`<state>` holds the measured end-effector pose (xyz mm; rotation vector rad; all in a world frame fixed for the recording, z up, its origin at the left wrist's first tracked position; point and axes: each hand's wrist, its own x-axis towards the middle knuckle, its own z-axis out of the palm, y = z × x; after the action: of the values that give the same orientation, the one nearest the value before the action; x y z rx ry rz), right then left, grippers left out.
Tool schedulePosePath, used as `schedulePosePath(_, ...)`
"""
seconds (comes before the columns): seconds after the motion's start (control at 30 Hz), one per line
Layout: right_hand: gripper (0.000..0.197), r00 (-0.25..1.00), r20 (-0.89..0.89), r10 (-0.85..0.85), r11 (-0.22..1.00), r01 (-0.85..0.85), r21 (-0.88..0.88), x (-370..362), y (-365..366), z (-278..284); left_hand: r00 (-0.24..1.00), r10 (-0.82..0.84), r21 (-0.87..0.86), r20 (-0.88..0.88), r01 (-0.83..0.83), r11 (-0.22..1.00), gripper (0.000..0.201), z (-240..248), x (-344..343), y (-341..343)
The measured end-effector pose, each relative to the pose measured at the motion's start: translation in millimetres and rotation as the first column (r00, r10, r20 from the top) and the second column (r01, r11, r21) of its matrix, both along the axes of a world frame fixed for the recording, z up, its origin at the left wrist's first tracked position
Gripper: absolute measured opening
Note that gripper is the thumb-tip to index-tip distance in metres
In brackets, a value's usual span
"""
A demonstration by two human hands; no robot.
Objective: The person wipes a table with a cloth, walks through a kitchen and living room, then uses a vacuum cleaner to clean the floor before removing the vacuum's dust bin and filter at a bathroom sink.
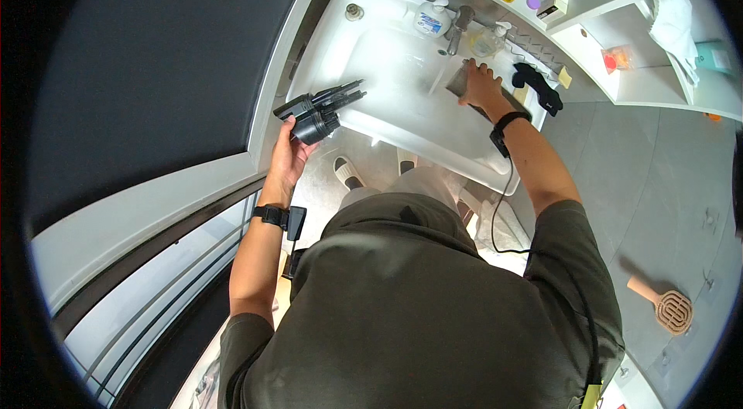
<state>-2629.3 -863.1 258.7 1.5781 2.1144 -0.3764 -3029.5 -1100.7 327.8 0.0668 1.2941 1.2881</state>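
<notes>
My left hand is closed around the base of a black cylindrical plastic piece with several long thin prongs. It is held over the left front edge of the white sink, prongs toward the basin. On the sink's right side, my right hand grips a flat grey-brown slab, fingers curled over its far end; my palm and wrist hide part of it. A grey faucet stands beyond the basin, near this hand. What the slab is, I cannot tell.
Two pump bottles, one white and one clear, flank the faucet. A black cloth item lies on the right rim. A curved white shelf carries bottles. A hairbrush hangs at right. A black cable trails from my right wrist.
</notes>
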Motion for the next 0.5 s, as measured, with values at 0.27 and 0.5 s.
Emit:
schedulePosePath(0.27, 0.134, 0.729, -0.509, -0.458, 0.884, 0.436, -0.17, -14, 28, -63, 1.0, -0.02, 0.022, 0.008, 0.02, 1.0, 0.052, 12, 8, 7)
schedulePosePath(0.5, 0.131, 0.579, -0.687, -0.438, 0.846, 0.524, -0.099, -48, 21, -69, 0.998, -0.03, -0.018, -0.059, 0.029, 0.999, 0.051, 16, 4, 0)
